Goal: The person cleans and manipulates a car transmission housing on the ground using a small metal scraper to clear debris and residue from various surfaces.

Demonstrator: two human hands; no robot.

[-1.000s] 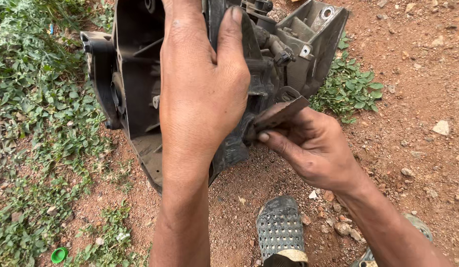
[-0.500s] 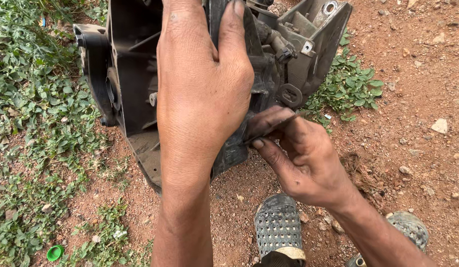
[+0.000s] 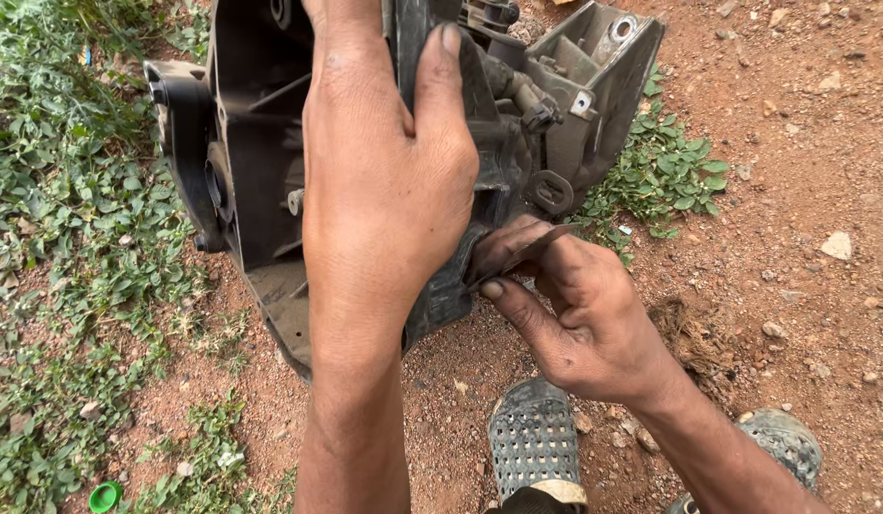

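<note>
Over red dirt: left hand [image 3: 384,190] clamps black housing [image 3: 251,171] edge; right hand [image 3: 575,305] pinches thin blade [image 3: 532,249].

Housing [image 3: 260,181]: matt black plastic, dusty, with grey cast-metal bracket [image 3: 594,86]. Blade [image 3: 532,249]: thin dull metal strip. Sandal [image 3: 532,443]: perforated rubber, scuffed. Ground [image 3: 803,171]: rough red gravelly soil.

Ground: reddish-brown soil [image 3: 822,143] with scattered pebbles. Green weeds [image 3: 60,219] cover the left edge; a separate weed clump [image 3: 670,181] grows at upper right. A pale stone [image 3: 837,245] lies near the right edge. A green bottle cap [image 3: 104,496] lies at the bottom-left corner. Two perforated grey sandals [image 3: 532,443] occupy the bottom edge.
</note>
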